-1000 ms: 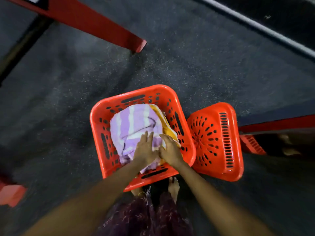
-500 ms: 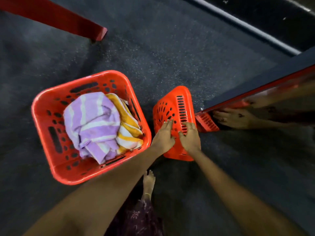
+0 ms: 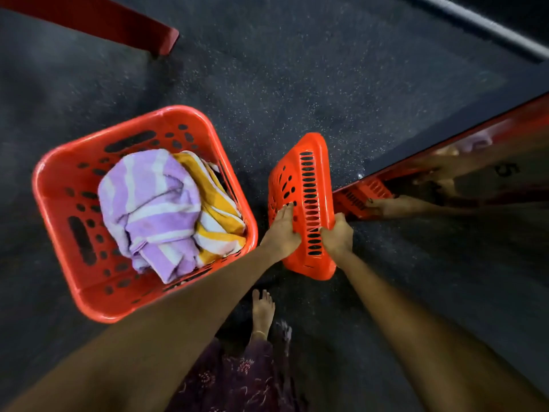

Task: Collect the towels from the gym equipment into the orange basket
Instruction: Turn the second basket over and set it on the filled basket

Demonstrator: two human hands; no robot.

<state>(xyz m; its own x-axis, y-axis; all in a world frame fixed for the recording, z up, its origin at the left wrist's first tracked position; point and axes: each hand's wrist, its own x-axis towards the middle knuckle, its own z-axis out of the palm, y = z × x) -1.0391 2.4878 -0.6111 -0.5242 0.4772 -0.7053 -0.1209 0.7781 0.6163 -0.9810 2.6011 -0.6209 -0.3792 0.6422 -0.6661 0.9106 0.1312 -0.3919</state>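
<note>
hands: left hand (image 3: 281, 230) flat on lid (image 3: 303, 203), right hand (image 3: 337, 236) gripping its edge
basket (image 3: 59, 185): purple towel (image 3: 151, 203) half covers yellow towel (image 3: 214, 209)

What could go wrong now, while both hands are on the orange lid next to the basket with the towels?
1. The orange lid stands tilted on edge; the left hand lies flat on it and only the right hand grips its edge, so it may slip or tip over.
2. The purple striped towel and yellow striped towel are heaped high in the orange basket; a lid pushed on could catch cloth at the rim.
3. A bare foot is just below the lid.
</note>
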